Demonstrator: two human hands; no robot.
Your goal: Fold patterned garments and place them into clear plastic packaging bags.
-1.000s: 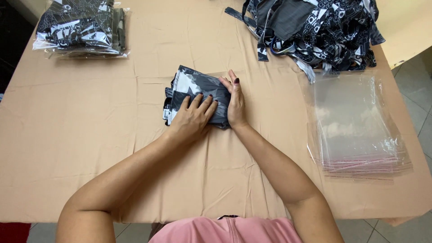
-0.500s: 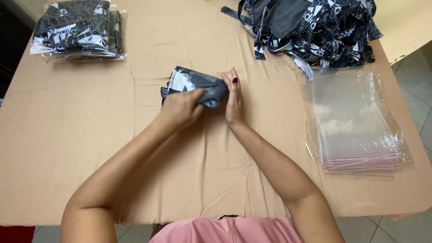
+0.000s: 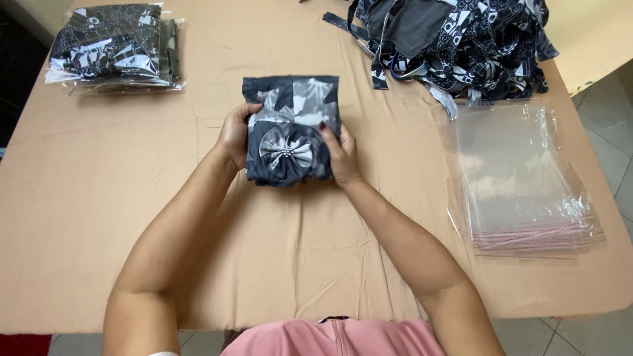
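Note:
A folded black, grey and white printed cloth piece [image 3: 293, 105] with a grey bow [image 3: 285, 149] on its near part lies at the middle of the tan-covered table [image 3: 132, 211]. My left hand [image 3: 233, 135] grips its left edge. My right hand [image 3: 340, 153] grips its right edge, thumb on top. The cloth faces up, bow toward me.
A stack of clear plastic bags with pink strips [image 3: 521, 178] lies at the right. A heap of loose printed cloth pieces [image 3: 461, 39] fills the back right. Bagged pieces [image 3: 112, 46] are stacked at the back left. Tiled floor shows past the right table edge.
The folded cloth was pressed flat, then lifted and turned over. It now shows its bow side, with one hand on each side edge.

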